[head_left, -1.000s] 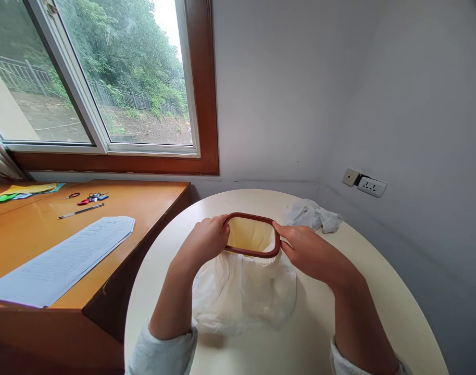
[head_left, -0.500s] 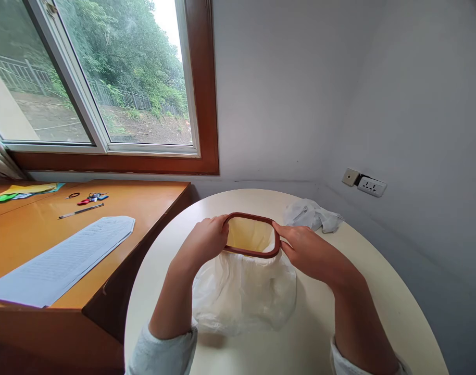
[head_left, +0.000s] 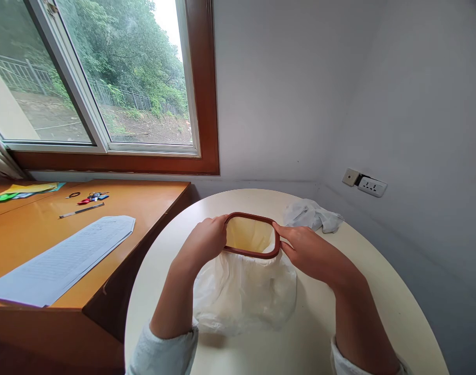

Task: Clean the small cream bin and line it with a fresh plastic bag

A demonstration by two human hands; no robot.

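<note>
A small trash bin with a yellowish inside (head_left: 248,233) stands on the round table, a brown rim ring (head_left: 251,254) around its top. A thin white plastic bag (head_left: 249,294) lines it and hangs loosely outside below the ring, covering the bin's walls. My left hand (head_left: 205,238) is closed on the ring's left end, fingers partly hidden. At the right end, my right hand (head_left: 306,251) pinches the ring between thumb and fingers.
Behind my right hand lies a crumpled plastic bag (head_left: 312,214) on the round cream table (head_left: 378,312). To the left, a wooden desk (head_left: 155,208) holds paper sheets (head_left: 66,260), a pen (head_left: 82,210) and keys (head_left: 94,197). A wall socket (head_left: 372,186) is at the right.
</note>
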